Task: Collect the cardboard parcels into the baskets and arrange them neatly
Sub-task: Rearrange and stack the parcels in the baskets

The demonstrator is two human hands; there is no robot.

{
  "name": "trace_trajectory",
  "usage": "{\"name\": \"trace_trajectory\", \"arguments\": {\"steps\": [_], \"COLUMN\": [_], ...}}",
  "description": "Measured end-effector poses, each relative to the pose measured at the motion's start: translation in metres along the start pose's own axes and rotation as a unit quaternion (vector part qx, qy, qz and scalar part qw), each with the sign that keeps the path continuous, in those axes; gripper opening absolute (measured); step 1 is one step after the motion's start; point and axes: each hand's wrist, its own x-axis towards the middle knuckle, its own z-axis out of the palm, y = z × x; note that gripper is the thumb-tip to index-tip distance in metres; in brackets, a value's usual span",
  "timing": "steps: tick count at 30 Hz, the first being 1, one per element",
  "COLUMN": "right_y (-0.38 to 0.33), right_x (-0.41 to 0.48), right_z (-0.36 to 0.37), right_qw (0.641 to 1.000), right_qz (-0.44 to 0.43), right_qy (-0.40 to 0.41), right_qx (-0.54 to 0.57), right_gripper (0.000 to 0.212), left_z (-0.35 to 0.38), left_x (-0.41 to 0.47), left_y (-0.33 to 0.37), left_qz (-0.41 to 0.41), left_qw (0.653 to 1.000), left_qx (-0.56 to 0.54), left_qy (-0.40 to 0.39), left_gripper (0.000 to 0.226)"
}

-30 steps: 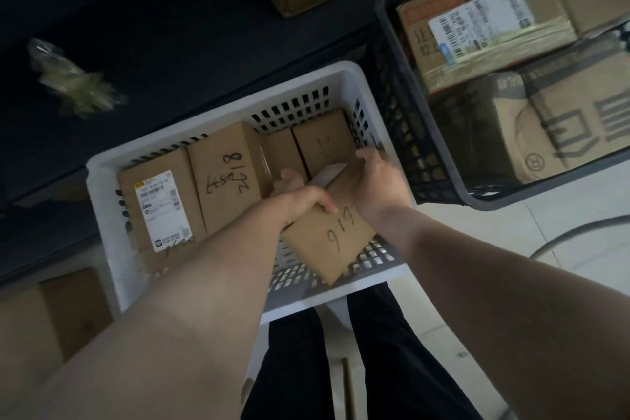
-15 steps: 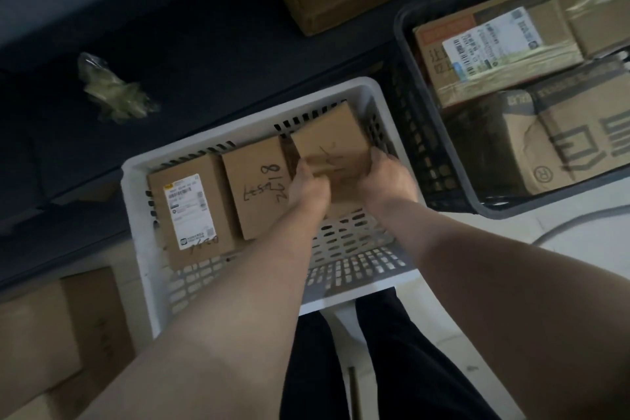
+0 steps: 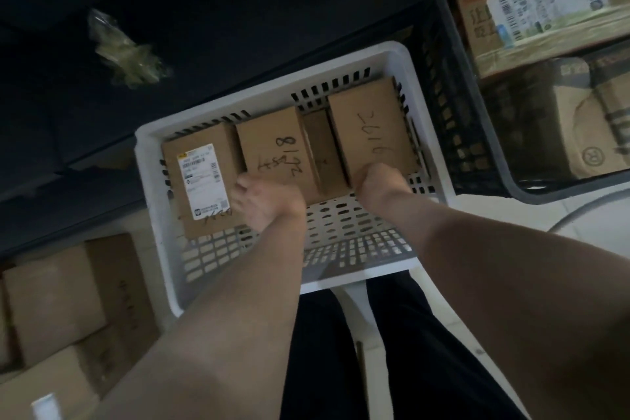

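I am leaning over the white basket [image 3: 150, 160], which is sitting on the pale floor [image 3: 484, 215] in front of my legs, and four cardboard parcels are lying in a row along its far wall. In the far left corner the labelled parcel [image 3: 201, 181] is lying with a white shipping label on its top face. Touching it, the marked parcel [image 3: 276, 143] is showing black handwriting. Next, the narrow parcel [image 3: 324, 153] is sitting lower than its neighbours, wedged between them. In the far right corner the right-end parcel [image 3: 371, 126] is lying with handwritten figures on top and its far end against the basket wall. My hands are working apart, one towards each end of the row's near side. My left hand [image 3: 269, 201] is resting with loosely spread fingers where the near ends of the labelled parcel and the marked parcel meet, touching them and gripping neither. My right hand [image 3: 381, 181] is curling its fingers round the near end of the right-end parcel, knuckles up, fingertips hidden. Just beyond the white basket's right edge the black basket [image 3: 443, 44] is standing, holding larger parcels, among them the taped box [image 3: 531, 10] with a printed label. Further boxes [image 3: 58, 300] are sitting stacked by the near left corner of the white basket, and a crumpled plastic wrap [image 3: 126, 54] is lying on the dark surface beyond its far left corner.
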Motion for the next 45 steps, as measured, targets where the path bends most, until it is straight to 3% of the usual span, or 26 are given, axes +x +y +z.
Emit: {"name": "trace_trajectory", "arguments": {"steps": [4,8,10,14,18,21,23,26,29,35,39,45], "right_y": [-0.021,-0.038,-0.038,-0.032,-0.041,-0.051,-0.058,-0.073,-0.095,-0.131,-0.140,-0.145], "right_x": [0.001,0.003,0.004,0.007,0.006,0.001,-0.003,-0.008,-0.014,-0.018,-0.015,-0.006], "right_z": [0.024,0.052,0.054,0.044,0.037,0.042,0.049,0.067,0.085,0.126,0.136,0.134], "right_qw": [0.998,0.993,0.989,0.997,0.992,0.985,0.986,0.992,0.996,0.993,0.991,0.992], "right_qz": [-0.036,-0.027,0.001,0.033,0.042,0.033,0.009,-0.058,-0.081,-0.099,-0.077,-0.035], "right_qy": [-0.045,-0.070,-0.026,0.046,0.112,0.151,0.131,0.059,-0.014,-0.064,-0.075,-0.059], "right_qx": [-0.015,0.093,0.145,0.047,-0.036,-0.080,-0.106,-0.096,-0.037,0.020,0.075,0.103], "right_gripper": [0.034,0.050,0.054,0.036,0.025,0.027,0.031,0.031,0.035,0.048,0.053,0.058], "left_z": [-0.010,0.004,0.012,0.026,0.030,0.021,0.004,-0.032,-0.053,-0.049,-0.039,-0.034], "left_x": [0.029,0.038,0.034,0.020,0.029,0.036,0.041,0.059,0.088,0.108,0.106,0.105], "left_y": [-0.023,-0.037,-0.036,-0.017,-0.006,-0.009,-0.017,-0.042,-0.068,-0.103,-0.108,-0.100], "left_qz": [-0.062,-0.070,-0.047,-0.043,-0.035,0.026,0.074,0.036,-0.055,0.015,-0.036,-0.061], "left_qw": [0.995,0.984,0.981,0.971,0.973,0.983,0.994,0.997,0.998,0.996,0.988,0.996], "left_qx": [0.031,-0.022,-0.056,-0.083,-0.025,0.015,-0.003,0.001,0.002,0.087,0.141,0.041], "left_qy": [-0.071,-0.162,-0.178,-0.220,-0.229,-0.178,-0.080,0.062,0.033,0.001,-0.042,-0.045], "left_gripper": [0.055,0.052,0.056,0.064,0.047,0.041,0.047,0.058,0.068,0.058,0.056,0.050]}}
